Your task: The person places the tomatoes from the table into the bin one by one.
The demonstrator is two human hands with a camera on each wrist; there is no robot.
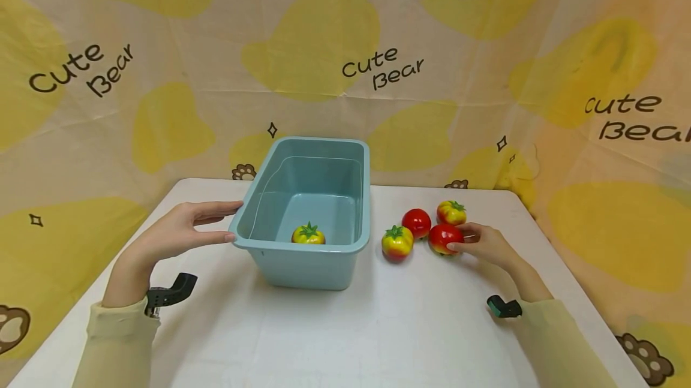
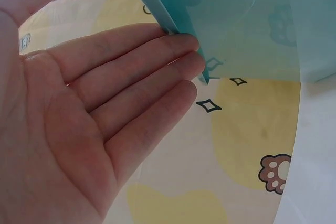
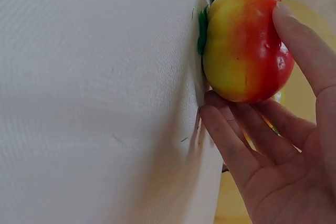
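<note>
On the near part of the white table (image 1: pixel 335 340), both sleeves come in from the lower corners. At about 9 o'clock from the table's middle, the left hand (image 1: pixel 178 233) lies with its fingers (image 2: pixel 157 61) straight, the tips touching the left rim of the blue tub (image 1: pixel 270 193); the wrist view shows the palm flat and holding nothing, only pressing against the tub's edge.

At about 3 o'clock, the right hand (image 1: pixel 486 244) grasps a red tomato (image 1: pixel 444 238), thumb over its top and fingers (image 3: pixel 236 135) curled round its side and underneath. The tomato rests upside down on the table, its green leaves pressed against the surface. In the right wrist view its skin runs from yellow to red.

Just left of it, at its 9 o'clock, a yellow-and-red tomato (image 1: pixel 396 243) stands upright. A little farther, at about 11 o'clock from the grasped one and touching it, sits a second red tomato (image 1: pixel 416 222). At its 12 o'clock, just beyond, stands another yellow-and-red tomato (image 1: pixel 451 212).

The tub stands mid-table, and on its floor near the front wall lies a yellow tomato (image 1: pixel 308 234), leaves up.

Farthest back hangs a cloth backdrop (image 1: pixel 345 76) printed with yellow shapes and the words "Cute Bear".
</note>
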